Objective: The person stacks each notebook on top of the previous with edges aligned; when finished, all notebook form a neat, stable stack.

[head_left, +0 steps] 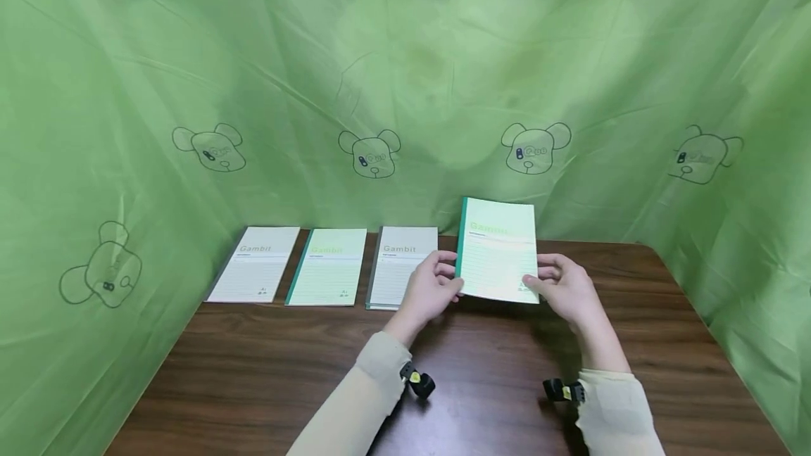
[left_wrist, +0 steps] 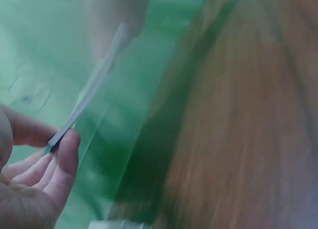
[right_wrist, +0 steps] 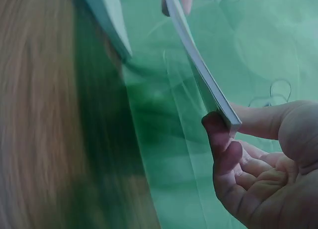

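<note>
Floating between hands [head_left: 500, 290] — green notebook [head_left: 497, 250]

Soft, even light fills the head view, sharp at the centre and bowed toward the edges. Faint shadows lie under the arms on the desk [head_left: 266, 364], which shows a mild sheen. Both wrist views are smeared, the desk streaked with blur.

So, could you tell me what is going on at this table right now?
A person holds a green notebook up off the wooden table, the left hand pinching its lower left corner and the right hand its lower right. Three more notebooks lie flat in a row at the back left.
</note>
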### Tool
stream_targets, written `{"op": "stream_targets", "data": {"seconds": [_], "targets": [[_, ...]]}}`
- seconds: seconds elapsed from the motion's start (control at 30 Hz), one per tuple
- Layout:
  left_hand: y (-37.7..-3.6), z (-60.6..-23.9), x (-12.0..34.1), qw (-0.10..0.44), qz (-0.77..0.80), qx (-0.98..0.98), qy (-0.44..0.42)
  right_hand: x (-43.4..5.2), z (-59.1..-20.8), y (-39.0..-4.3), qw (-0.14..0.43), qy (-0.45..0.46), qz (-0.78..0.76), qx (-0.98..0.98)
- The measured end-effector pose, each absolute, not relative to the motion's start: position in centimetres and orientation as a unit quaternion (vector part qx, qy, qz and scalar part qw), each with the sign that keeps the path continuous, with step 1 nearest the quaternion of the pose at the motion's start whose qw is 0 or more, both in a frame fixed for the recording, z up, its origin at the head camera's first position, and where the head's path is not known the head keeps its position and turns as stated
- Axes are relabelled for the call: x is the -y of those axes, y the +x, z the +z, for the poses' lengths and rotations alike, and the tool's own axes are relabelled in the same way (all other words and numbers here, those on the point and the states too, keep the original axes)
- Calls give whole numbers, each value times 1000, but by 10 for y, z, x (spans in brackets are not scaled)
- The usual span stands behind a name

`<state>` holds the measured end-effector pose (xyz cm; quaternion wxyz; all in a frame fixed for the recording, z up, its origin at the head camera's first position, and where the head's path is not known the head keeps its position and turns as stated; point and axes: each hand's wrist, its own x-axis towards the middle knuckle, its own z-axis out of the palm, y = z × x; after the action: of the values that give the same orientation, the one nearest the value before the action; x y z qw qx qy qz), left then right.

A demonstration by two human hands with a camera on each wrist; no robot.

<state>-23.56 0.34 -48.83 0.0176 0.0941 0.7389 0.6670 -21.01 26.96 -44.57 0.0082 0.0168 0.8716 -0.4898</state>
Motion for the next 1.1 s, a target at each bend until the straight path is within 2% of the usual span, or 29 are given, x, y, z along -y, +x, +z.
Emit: {"op": "stream_targets", "data": {"seconds": [0.5,0.77,1.1], "targets": [[-244,-470,92,71,622,-775,87,-195,-444,-232,52,1,-604,-796],[-244,-467,126,93,607,-787,61,-171,-457,-235,88,-35,-646,-758],[-246,-476,162,105,590,-799,54,-137,-484,-240,85,-34,-661,-744]]}}
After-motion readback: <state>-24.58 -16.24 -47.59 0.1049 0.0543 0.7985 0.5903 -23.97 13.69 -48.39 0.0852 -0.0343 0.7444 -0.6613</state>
